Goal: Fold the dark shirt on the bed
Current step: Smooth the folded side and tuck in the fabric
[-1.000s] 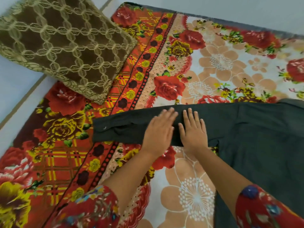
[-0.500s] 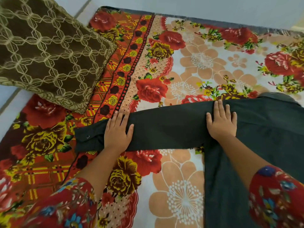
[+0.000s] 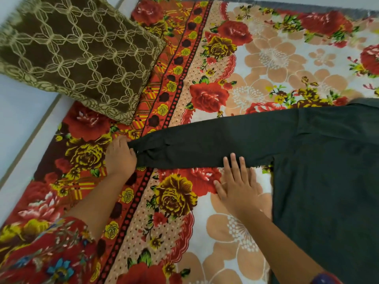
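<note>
Sleeve [image 3: 205, 144] of the dark shirt [image 3: 328, 191] stretches toward 9 o'clock across the floral bedspread [image 3: 266, 68], with the shirt's body flat at 3 o'clock. Left hand [image 3: 121, 155] grasps the cuff. Right hand [image 3: 238, 187] lies released, straight fingertips on the sleeve's lower edge. Brown patterned cushion [image 3: 78, 56] sits at 10 o'clock.

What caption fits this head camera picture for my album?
Left hand holds the dark shirt by its cuff while the right hand lies flat against the sleeve.
</note>
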